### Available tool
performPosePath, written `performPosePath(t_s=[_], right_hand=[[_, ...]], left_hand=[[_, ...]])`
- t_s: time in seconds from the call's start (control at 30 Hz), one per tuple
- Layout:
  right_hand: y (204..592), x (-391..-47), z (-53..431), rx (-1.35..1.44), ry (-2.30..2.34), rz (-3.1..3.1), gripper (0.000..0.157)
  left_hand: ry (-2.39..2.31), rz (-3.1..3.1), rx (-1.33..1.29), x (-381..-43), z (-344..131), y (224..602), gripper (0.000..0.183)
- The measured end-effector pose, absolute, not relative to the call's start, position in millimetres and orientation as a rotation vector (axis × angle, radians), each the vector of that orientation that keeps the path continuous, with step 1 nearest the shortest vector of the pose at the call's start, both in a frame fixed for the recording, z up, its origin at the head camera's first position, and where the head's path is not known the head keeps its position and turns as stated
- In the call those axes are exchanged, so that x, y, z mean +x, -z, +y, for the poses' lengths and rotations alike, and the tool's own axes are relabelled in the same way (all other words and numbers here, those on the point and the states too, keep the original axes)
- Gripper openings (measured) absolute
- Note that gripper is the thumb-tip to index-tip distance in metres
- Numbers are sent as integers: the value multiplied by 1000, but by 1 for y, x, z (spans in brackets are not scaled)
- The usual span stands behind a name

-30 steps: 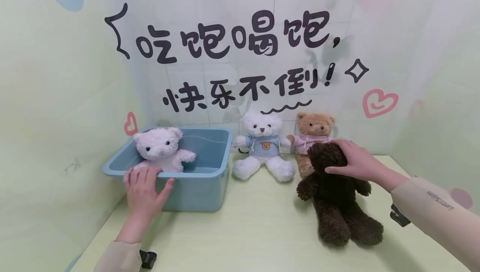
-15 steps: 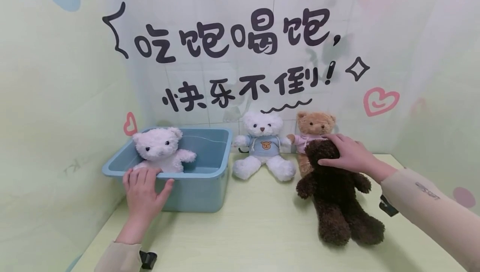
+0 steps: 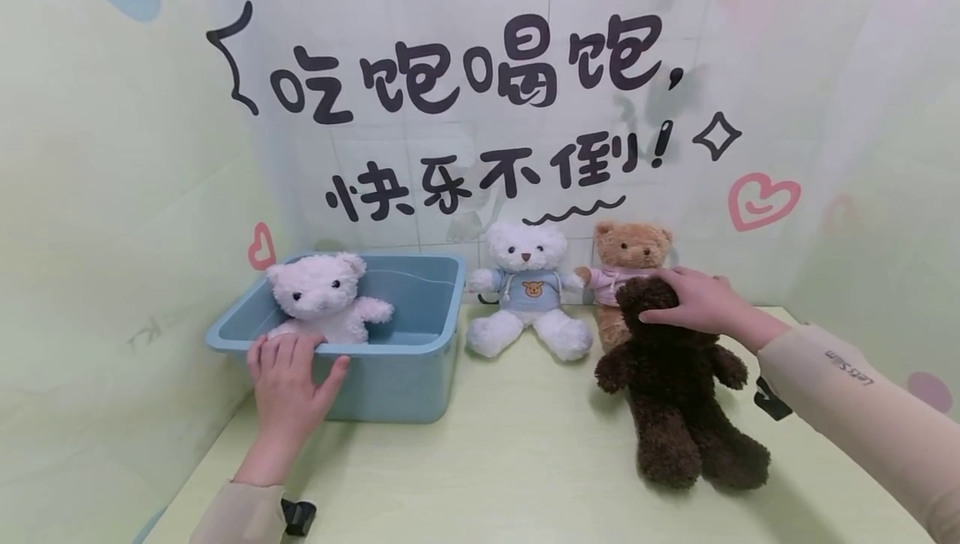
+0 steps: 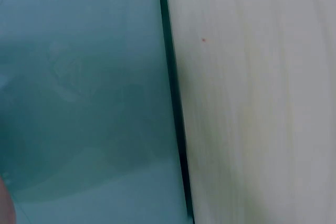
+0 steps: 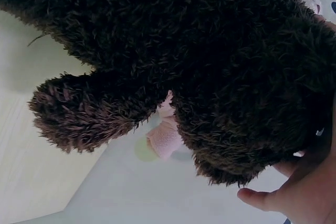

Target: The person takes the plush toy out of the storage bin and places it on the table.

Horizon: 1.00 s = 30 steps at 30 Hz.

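Note:
A dark brown teddy bear [image 3: 671, 386] leans back on the table at the right, its face turned away from the head view. My right hand [image 3: 708, 306] grips its head, thumb on the near side and fingers over the far side. In the right wrist view, that hand [image 5: 304, 187] shows at the edge beside the bear's dark fur [image 5: 157, 40]. On the left, my left hand [image 3: 288, 381] holds the front rim of a blue plastic tub [image 3: 397, 386], fingers hooked over it. Inside the tub sits a pale pink-white teddy bear [image 3: 318, 294].
Against the back wall sits a white teddy bear in a blue hoodie [image 3: 531, 290]. Beside it, a light brown teddy bear in a pink hoodie [image 3: 630, 248] is partly hidden behind the dark one. All stand on a pale table [image 3: 510, 461] with printed sheets around it.
My right hand has shifted slightly left and up on the dark brown teddy bear's head. The bear has barely moved. My left hand stays on the tub rim.

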State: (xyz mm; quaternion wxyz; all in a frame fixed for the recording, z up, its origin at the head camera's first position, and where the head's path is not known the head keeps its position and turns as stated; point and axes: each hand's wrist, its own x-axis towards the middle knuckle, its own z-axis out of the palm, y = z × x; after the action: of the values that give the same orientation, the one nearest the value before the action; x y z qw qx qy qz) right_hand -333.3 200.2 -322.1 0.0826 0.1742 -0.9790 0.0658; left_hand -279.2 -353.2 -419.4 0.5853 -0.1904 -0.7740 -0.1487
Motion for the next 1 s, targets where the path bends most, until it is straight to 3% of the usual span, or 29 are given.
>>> performPosePath(t_s=[0.33, 1.0], right_hand=[[322, -333, 201, 487, -195, -2927, 97], [287, -349, 185, 590, -242, -2860, 66]], left_hand=[[339, -1806, -433, -279, -352, 419, 59], [337, -1795, -442, -280, -353, 420, 59]])
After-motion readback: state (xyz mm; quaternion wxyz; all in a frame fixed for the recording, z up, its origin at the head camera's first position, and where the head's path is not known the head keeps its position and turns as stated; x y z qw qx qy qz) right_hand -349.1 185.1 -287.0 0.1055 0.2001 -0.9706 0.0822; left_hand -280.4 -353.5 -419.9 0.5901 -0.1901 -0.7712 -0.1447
